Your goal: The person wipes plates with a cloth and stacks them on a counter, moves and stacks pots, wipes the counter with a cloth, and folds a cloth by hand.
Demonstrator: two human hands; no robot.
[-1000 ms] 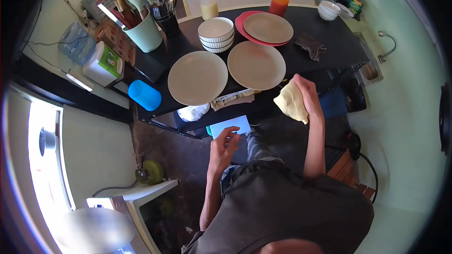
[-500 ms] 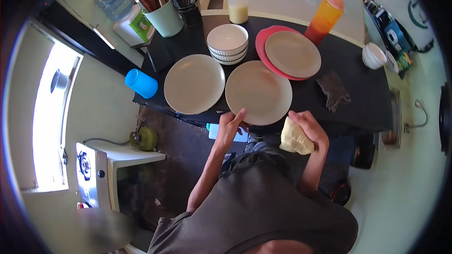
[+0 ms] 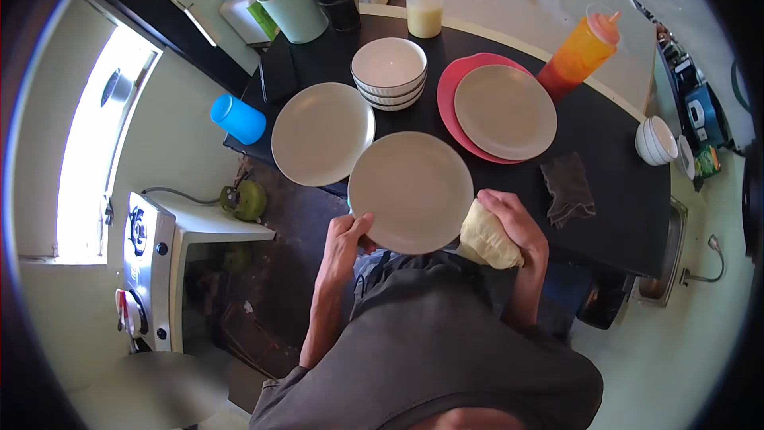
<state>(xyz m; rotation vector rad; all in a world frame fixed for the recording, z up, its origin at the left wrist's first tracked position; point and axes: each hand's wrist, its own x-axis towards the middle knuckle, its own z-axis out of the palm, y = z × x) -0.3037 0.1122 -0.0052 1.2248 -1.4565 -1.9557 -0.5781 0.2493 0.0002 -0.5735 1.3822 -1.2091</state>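
A beige plate (image 3: 411, 191) is held up in front of my body, past the front edge of the dark table. My left hand (image 3: 344, 240) pinches its lower left rim, thumb on top and fingers underneath. A bunched pale yellow cloth (image 3: 489, 239) sits in my right hand (image 3: 517, 223), whose fingers are closed round it. The cloth is at the plate's right rim; whether it touches the plate I cannot tell. Another beige plate (image 3: 322, 134) lies on the table to the left. A third beige plate (image 3: 506, 111) rests on a pink plate (image 3: 447, 87) to the right.
Stacked white bowls (image 3: 389, 64) stand behind the plates. A blue cup (image 3: 239, 119) is at the table's left edge, a crumpled dark cloth (image 3: 568, 188) at right. Along the back are a utensil holder (image 3: 296, 14), a pale sauce bottle (image 3: 425, 20) and an orange squeeze bottle (image 3: 579, 52).
My left hand has lifted the plate off the table and brought it toward my body, slightly left. My right hand has moved the yellow cloth over to the plate's right rim.
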